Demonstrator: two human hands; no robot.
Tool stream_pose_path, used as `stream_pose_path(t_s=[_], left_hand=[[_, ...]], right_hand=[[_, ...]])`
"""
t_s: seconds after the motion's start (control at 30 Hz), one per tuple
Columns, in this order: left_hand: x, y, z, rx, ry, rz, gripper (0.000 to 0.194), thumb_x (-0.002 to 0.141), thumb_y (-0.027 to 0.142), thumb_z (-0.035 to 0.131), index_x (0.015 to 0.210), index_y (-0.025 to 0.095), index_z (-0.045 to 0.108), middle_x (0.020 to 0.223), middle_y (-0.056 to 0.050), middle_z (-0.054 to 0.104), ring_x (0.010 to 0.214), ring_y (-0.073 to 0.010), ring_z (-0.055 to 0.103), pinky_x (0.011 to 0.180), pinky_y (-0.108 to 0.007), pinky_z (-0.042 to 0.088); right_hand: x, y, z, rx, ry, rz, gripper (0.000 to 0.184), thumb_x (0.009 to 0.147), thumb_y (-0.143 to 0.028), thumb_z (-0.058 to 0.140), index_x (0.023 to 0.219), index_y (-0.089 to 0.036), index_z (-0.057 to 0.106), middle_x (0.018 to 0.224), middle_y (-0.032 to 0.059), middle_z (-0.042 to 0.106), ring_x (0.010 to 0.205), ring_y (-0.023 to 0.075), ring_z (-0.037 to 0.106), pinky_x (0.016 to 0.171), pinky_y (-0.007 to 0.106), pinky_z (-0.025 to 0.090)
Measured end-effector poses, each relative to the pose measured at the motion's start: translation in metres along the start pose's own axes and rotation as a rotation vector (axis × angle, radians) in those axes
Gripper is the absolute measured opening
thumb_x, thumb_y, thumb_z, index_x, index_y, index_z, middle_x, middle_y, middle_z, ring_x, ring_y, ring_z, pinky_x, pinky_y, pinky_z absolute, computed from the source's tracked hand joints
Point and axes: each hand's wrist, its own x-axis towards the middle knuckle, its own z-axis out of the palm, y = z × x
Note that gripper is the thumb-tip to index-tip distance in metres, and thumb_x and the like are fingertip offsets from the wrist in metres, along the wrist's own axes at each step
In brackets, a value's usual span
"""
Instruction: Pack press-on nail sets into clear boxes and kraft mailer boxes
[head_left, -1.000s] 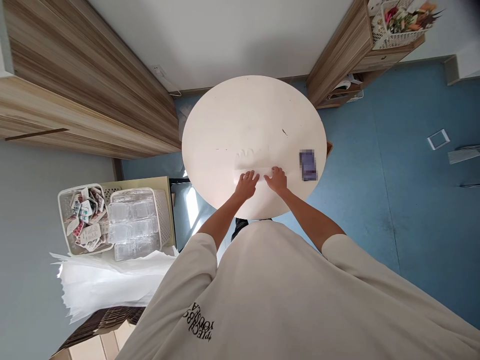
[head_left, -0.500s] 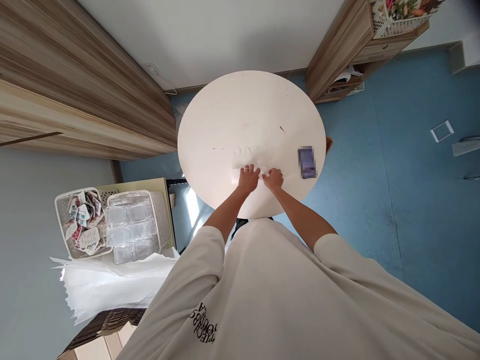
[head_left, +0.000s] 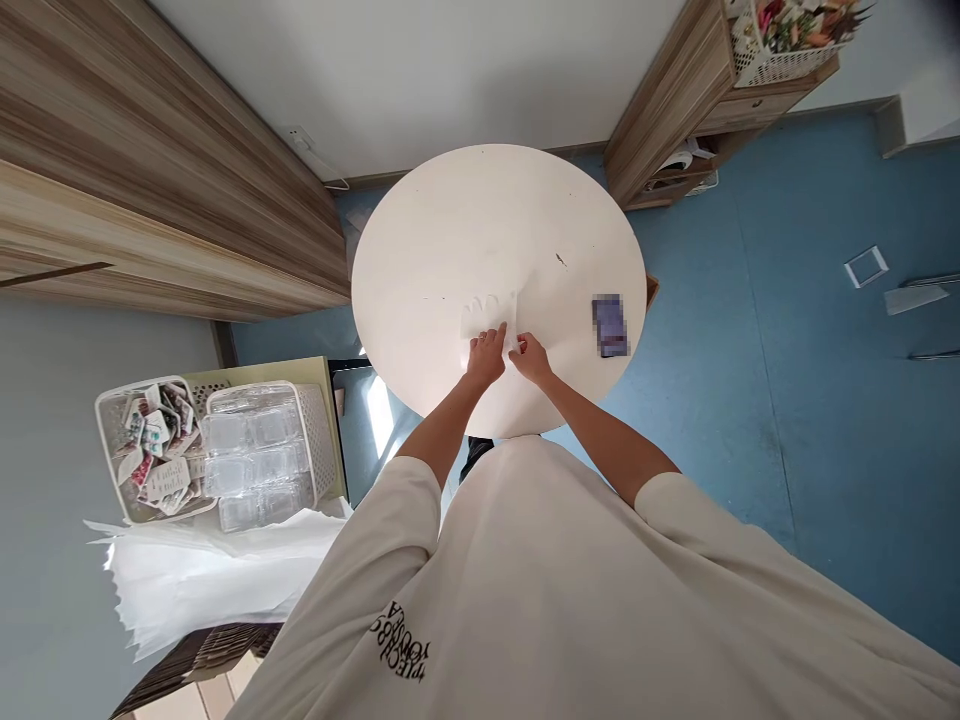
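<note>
1. Right hand [head_left: 531,357] is shifting left since the earlier frame; right edge of the white sheet [head_left: 480,320] is now lying closer in toward the left hand [head_left: 487,357].
2. Off-white T-shirt [head_left: 555,560] is filling the near view, black lettering showing.
3. Left hand is pressing down on the sheet, palm down, fingers extended, not curling around anything.
4. Right hand is curling, thumb and fingers pinching the sheet's right edge.
5. Sheet is lying on the near half of the round table [head_left: 450,220], wavy far edge showing beyond the fingers. Paper or film: can't tell.
6. Pixelated bluish rectangle [head_left: 610,325] is resting near the table's right edge.
7. Left side: loose white sheets [head_left: 217,575] are lying just nearer than a card-filled basket [head_left: 142,386] and a basket [head_left: 321,440] holding clear plastic boxes [head_left: 259,465].
8. Far right: wood-grain cabinet [head_left: 660,110] is standing on blue floor [head_left: 712,350].
</note>
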Motion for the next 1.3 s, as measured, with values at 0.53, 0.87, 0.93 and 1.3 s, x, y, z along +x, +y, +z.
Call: stream_pose_path(t_s=[0.53, 0.87, 0.93, 1.3], left_hand=[[-0.054, -0.052, -0.009, -0.293, 0.209, -0.504, 0.055, 0.102, 0.032, 0.052, 0.155, 0.022, 0.041, 0.150, -0.019, 0.060, 0.139, -0.0324, 0.058, 0.107, -0.048, 0.051], [-0.039, -0.052, 0.002, -0.474, 0.126, -0.689, 0.037, 0.095, 0.046, 0.066, 0.124, 0.025, 0.058, 0.136, -0.019, 0.068, 0.130, -0.0372, 0.064, 0.096, -0.052, 0.054], [-0.037, -0.047, 0.003, -0.445, 0.131, -0.729, 0.035, 0.094, 0.045, 0.068, 0.121, 0.025, 0.060, 0.140, -0.020, 0.065, 0.134, -0.0390, 0.061, 0.099, -0.055, 0.052], [-0.035, -0.036, 0.000, -0.358, 0.062, -0.658, 0.041, 0.104, 0.024, 0.051, 0.145, 0.022, 0.045, 0.146, -0.021, 0.061, 0.131, -0.0313, 0.065, 0.097, -0.046, 0.053]], right_hand=[[-0.006, -0.018, 0.018, -0.185, -0.021, -0.100, 0.028, 0.102, -0.028, 0.047, 0.129, -0.026, 0.053, 0.103, 0.0070, 0.072, 0.096, 0.0256, 0.070, 0.077, 0.035, 0.056], [-0.004, -0.033, 0.029, -0.418, -0.005, -0.056, 0.039, 0.100, -0.037, 0.055, 0.135, -0.025, 0.043, 0.122, 0.0138, 0.067, 0.107, 0.0299, 0.068, 0.080, 0.039, 0.056], [-0.004, -0.033, 0.030, -0.441, 0.006, -0.068, 0.039, 0.100, -0.037, 0.055, 0.135, -0.025, 0.043, 0.124, 0.0137, 0.067, 0.107, 0.0304, 0.069, 0.081, 0.040, 0.056], [-0.003, -0.032, 0.033, -0.580, 0.072, -0.196, 0.032, 0.101, -0.032, 0.057, 0.131, -0.025, 0.049, 0.130, 0.0141, 0.064, 0.113, 0.0320, 0.063, 0.092, 0.043, 0.053]])
